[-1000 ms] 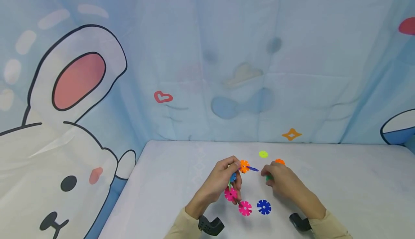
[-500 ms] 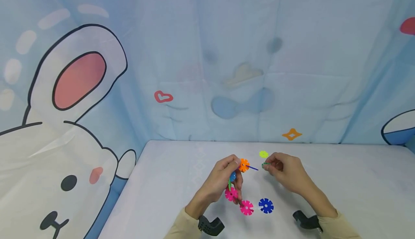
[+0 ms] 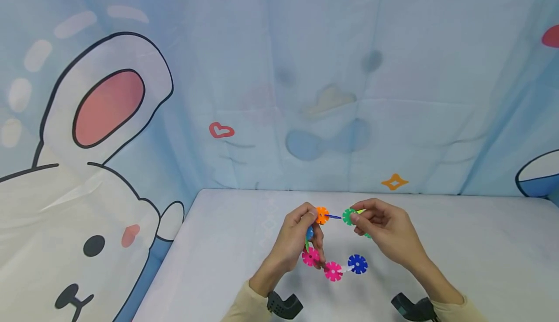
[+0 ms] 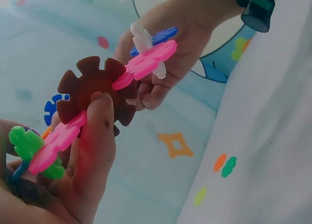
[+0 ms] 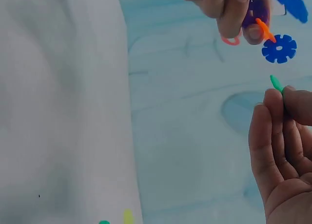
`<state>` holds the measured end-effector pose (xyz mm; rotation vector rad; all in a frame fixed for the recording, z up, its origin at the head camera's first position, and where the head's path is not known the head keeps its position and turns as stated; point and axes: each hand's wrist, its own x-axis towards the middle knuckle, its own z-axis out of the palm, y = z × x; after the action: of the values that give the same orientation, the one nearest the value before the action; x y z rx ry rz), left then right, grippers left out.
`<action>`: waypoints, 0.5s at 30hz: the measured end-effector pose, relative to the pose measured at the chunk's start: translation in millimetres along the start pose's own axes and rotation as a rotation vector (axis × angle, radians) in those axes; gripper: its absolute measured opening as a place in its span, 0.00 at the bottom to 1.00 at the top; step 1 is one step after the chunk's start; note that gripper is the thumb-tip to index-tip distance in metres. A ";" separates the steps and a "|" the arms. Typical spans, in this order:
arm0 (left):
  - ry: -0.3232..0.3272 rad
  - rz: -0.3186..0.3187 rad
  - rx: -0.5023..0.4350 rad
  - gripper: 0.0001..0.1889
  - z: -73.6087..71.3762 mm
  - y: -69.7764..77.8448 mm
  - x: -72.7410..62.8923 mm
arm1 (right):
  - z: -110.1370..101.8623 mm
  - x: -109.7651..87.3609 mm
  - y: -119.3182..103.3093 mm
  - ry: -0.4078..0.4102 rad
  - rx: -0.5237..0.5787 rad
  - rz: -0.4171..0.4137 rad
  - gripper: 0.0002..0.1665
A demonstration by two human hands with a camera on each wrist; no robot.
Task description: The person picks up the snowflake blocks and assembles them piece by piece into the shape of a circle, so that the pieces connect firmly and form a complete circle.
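Note:
My left hand (image 3: 292, 242) grips a curved chain of toothed plastic discs slotted together. An orange disc (image 3: 321, 215) near its fingertips carries a dark blue disc (image 3: 333, 216), edge-on in the head view and face-on in the right wrist view. Lower on the chain are pink discs (image 3: 334, 271), a white one and another blue disc (image 3: 358, 264). The left wrist view shows a brown disc (image 4: 80, 90) under a fingertip. Between thumb and fingertip, my right hand (image 3: 390, 229) pinches a loose green disc (image 3: 348, 216), close to the dark blue disc with a small gap.
Loose discs lie on the white table (image 3: 236, 244): a yellow disc (image 4: 200, 195), an orange disc (image 4: 220, 162) and a green disc (image 4: 228, 167). My right hand partly covers them in the head view. A blue printed curtain (image 3: 262, 93) hangs behind the table.
My right hand has picked up the green disc, carried it up and left towards the dark blue disc, and turned its face to the head camera. My left hand has risen slightly with the chain.

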<state>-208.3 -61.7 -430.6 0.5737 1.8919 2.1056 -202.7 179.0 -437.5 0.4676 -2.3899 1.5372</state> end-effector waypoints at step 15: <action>0.008 0.100 0.040 0.19 5.6 3.4 -3.7 | 0.5 -3.9 -16.8 0.004 0.142 0.023 0.08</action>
<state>-202.3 -58.8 -427.2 0.6834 1.9525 2.1374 -192.5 172.5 -425.3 0.4668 -2.3008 1.7241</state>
